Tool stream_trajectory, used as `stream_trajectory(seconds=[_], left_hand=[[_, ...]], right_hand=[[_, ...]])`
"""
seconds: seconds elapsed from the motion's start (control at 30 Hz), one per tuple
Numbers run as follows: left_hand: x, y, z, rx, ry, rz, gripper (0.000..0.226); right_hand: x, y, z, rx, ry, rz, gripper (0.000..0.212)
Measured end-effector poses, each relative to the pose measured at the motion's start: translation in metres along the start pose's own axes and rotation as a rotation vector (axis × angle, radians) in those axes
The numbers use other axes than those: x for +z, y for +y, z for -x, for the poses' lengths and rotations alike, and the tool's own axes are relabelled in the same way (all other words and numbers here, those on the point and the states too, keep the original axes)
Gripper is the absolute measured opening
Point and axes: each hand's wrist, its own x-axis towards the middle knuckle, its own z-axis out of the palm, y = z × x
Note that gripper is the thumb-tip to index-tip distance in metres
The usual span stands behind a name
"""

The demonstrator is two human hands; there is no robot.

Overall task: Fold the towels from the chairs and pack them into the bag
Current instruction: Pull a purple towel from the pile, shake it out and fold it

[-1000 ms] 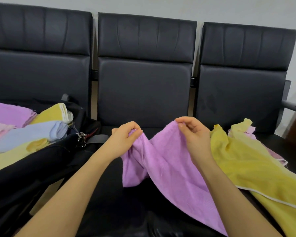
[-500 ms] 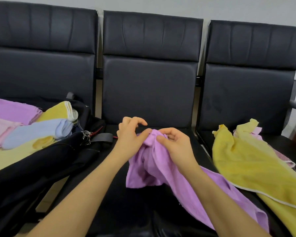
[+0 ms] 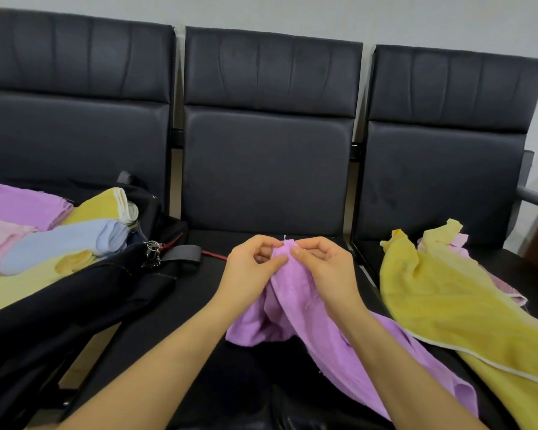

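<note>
- The left hand (image 3: 252, 268) and the right hand (image 3: 325, 268) meet above the middle chair seat (image 3: 218, 274), and both pinch the top of the purple towel (image 3: 295, 302) between thumb and fingers.
- The two grips are almost touching, so I judge that two corners are being brought together to make the first fold.
- The rest of the purple towel hangs down from the fingers and trails over the seat toward the person, on the right side; it is not yet flat.
- Holding it by the top lets the cloth fall straight, which probably helps to match the edges.
- A yellow towel (image 3: 448, 305) lies unfolded on the right chair, with a pink towel (image 3: 457, 243) partly under it; these wait for folding.
- On the left chair the black bag (image 3: 75, 290) lies open, and folded towels (image 3: 59, 240) in purple, pink, blue and yellow rest in or on it; I cannot tell exactly which.
- The bag is near the hands, so a finished towel has only a short way to go.
</note>
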Motion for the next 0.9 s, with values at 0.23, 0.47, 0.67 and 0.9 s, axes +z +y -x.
stream_trajectory(seconds=[0.23,0.47,0.67,0.9], left_hand=[[-0.016,0.009,-0.012,-0.041,0.075,0.045,0.021],[-0.045,0.032,-0.035,-0.053,0.236,0.113,0.016],[-0.066,0.062,-0.071,-0.178,0.284,0.363,0.023],[-0.096,0.101,-0.109,-0.155,0.281,0.429,0.039]], right_hand=[[-0.009,-0.003,0.000,0.023,0.003,0.004,0.016],[-0.012,-0.033,-0.018,-0.063,0.051,-0.018,0.024],[-0.010,-0.080,-0.039,-0.100,0.180,-0.156,0.021],[-0.020,-0.127,-0.057,-0.110,0.331,-0.303,0.018]])
